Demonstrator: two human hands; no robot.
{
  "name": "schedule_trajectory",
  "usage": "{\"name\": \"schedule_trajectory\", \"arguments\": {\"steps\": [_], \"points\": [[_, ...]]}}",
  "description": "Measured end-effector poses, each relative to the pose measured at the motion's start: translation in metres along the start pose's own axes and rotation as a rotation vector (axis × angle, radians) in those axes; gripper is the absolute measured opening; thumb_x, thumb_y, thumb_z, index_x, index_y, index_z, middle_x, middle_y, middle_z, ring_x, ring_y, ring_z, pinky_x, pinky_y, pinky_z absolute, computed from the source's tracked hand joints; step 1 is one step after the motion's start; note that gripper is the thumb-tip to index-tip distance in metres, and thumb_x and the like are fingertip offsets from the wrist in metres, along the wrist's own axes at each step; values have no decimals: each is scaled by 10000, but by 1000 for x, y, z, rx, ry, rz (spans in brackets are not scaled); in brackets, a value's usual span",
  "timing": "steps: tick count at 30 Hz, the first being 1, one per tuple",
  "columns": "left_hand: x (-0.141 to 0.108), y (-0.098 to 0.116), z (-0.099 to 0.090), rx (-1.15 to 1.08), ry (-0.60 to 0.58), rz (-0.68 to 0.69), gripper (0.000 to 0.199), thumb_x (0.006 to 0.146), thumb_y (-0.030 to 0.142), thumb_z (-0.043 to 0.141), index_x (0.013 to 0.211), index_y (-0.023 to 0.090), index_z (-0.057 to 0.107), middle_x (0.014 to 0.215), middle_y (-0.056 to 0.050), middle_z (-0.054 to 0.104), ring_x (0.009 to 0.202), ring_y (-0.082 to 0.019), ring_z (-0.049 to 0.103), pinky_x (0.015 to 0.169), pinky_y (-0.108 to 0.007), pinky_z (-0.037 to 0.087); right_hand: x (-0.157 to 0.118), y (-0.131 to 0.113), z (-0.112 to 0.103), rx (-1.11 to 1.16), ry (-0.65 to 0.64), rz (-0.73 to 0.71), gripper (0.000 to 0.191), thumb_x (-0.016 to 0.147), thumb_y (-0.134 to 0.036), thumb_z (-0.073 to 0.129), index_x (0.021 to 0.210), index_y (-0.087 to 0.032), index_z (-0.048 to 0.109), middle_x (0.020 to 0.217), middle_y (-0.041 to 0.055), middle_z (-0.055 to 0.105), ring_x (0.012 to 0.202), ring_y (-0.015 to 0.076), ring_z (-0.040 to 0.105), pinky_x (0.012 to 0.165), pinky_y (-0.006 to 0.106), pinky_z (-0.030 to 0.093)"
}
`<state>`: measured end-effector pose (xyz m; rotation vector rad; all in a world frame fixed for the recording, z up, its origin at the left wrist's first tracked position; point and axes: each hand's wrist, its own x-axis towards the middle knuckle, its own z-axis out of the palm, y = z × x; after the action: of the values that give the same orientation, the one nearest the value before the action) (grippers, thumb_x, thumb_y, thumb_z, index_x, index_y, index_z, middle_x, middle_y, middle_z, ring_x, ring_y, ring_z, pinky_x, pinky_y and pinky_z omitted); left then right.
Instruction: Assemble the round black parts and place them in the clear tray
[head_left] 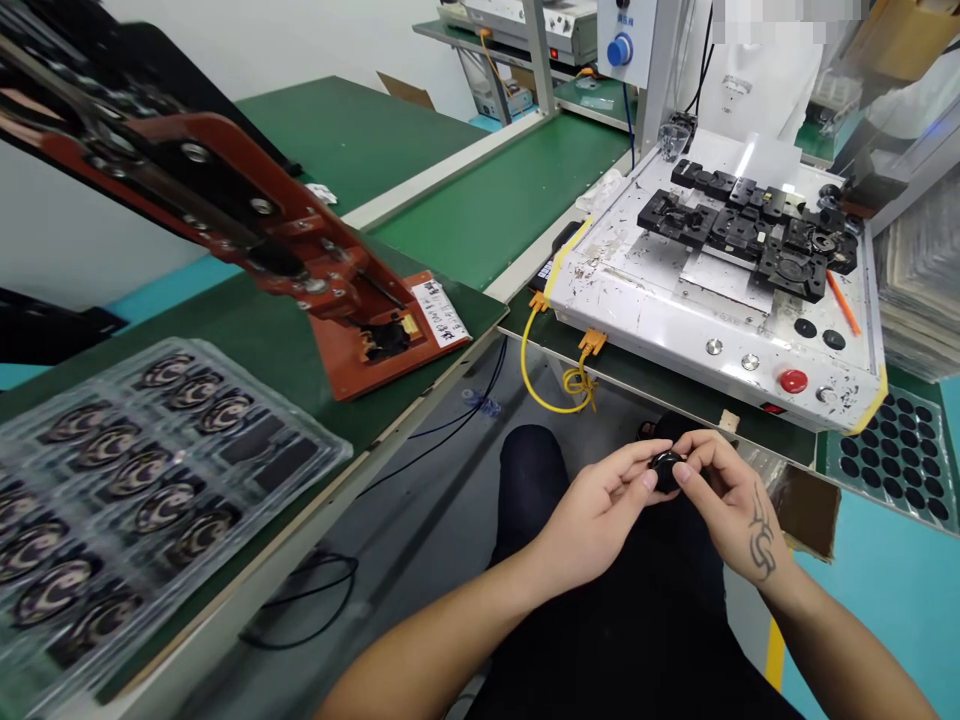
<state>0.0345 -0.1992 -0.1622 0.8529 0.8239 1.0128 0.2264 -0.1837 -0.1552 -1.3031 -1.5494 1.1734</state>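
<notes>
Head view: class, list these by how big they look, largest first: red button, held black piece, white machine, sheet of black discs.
1. White machine
2. Sheet of black discs
3. Held black piece, partly covered
4. Red button

Green bench [294, 352], red press [330, 278], clear parts tray [325, 446]

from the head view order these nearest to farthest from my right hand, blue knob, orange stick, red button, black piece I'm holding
1. Black piece: held between left hand and right hand.
2. Red button: front of the white machine.
3. Orange stick: farther back, on the machine's right side.
4. Blue knob: far back, near the view's top.
</notes>
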Motion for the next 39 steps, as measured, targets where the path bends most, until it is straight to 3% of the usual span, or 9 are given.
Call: {"name": "schedule_trajectory", "arguments": {"steps": [9,14,17,20,24,28,30,34,39], "points": [[-2,-4,2,211,41,91,373,1035,315,680,1381,179,709,1150,-110,829,1038,-253,810,996,-386,652,-3,-4,4,-173,51,-126,229,1034,-352,667,830,-259,623,1116,88,643,1061,282,639,893,418,522],[0,-6,-2,270,52,118,392,1030,320,680,1390,167,698,1129,-119,837,1067,-269,811,960,-358,651,1,7,3,-188,105,-138,187,984,-346,739,930,-271,577,990,41,607,909,237,600,808,379,520],[2,-2,-9,346,-12,116,473,1042,304,652,1497,179,620,1224,-128,821,1086,-263,806,986,-360,639,5,11,0,-235,17,-199,143,1001,-314,713,1138,-284,683,1050,62,642,928,245,622,844,400,536],[4,7,-14,451,-59,126,523,1051,285,630,1562,206,552,1283,-130,801,1086,-250,800,997,-362,630,8,6,-4,-264,-64,-294,121,1020,-318,697,1119,-294,764,1097,89,688,1017,278,663,915,436,543],[8,13,-14,299,16,124,556,984,292,743,1507,234,563,1456,-145,701,1254,-264,733,1067,-374,602,13,-2,-2,-61,-22,-85,157,992,-420,760,962,-267,755,839,31,696,705,195,617,665,343,529],[10,9,-9,189,110,87,312,947,328,795,1211,184,708,1063,-83,787,921,-207,787,866,-316,648,16,-2,9,261,17,123,299,934,-527,809,942,-239,730,747,-2,669,584,144,581,547,281,504],[10,9,-7,217,142,104,225,955,332,782,1103,168,740,916,-52,764,794,-181,760,780,-290,637,16,0,13,326,-3,142,316,929,-533,815,983,-231,739,752,-3,673,570,138,591,530,274,514],[8,12,-8,278,159,154,214,947,337,780,1078,168,771,852,-32,725,694,-148,689,674,-255,600,14,0,14,305,-27,104,289,960,-486,796,1090,-230,765,775,6,699,596,150,645,554,280,554],[8,12,-8,306,167,188,211,961,330,750,1094,167,775,878,-38,713,725,-149,671,680,-253,589,15,-5,9,276,-36,102,251,950,-458,813,987,-216,756,736,-1,703,594,145,661,575,271,567]]}}
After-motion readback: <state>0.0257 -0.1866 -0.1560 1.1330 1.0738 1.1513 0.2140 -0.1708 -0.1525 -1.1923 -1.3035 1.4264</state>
